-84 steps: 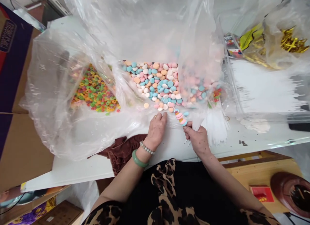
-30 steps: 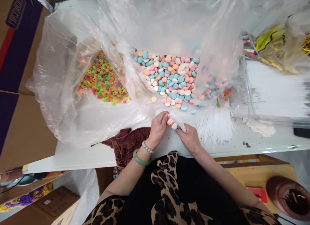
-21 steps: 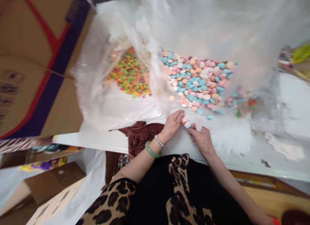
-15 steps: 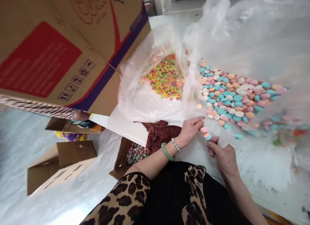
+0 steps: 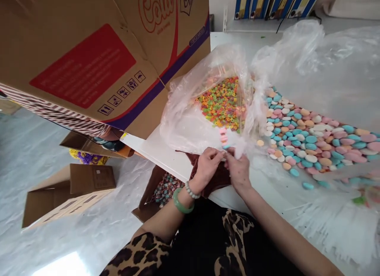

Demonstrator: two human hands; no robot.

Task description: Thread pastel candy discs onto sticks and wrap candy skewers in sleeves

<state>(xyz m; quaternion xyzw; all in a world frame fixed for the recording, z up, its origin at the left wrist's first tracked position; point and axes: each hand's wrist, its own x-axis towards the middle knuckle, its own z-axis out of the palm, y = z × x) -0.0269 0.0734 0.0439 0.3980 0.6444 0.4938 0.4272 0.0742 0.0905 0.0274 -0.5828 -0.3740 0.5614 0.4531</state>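
A short row of pastel candies (image 5: 223,137), pink with blue at the lower end, stands up from between my fingertips; it seems to be in a thin clear sleeve. My left hand (image 5: 209,165), with a green bangle and a beaded bracelet at the wrist, pinches near its lower end. Closed beside it, my right hand (image 5: 239,171) pinches the same end, and a whitish, see-through piece of plastic (image 5: 240,148) sticks up from its fingers. Loose pastel candies (image 5: 308,139) lie to the right. Small ring-shaped candies (image 5: 224,105) fill a clear bag (image 5: 178,121) ahead.
A large cardboard box (image 5: 154,113) stands on the table at the left. Brown cloth (image 5: 218,189) lies under my hands at the table edge. Below is an open box (image 5: 148,189) of wrapped pieces. Thin clear sleeves (image 5: 341,224) are heaped at the right.
Both hands have moved left with the candy row, from beside the loose candies to before the ring-candy bag. My left fingers have shifted from its upper end to its lower end. The view has shifted.
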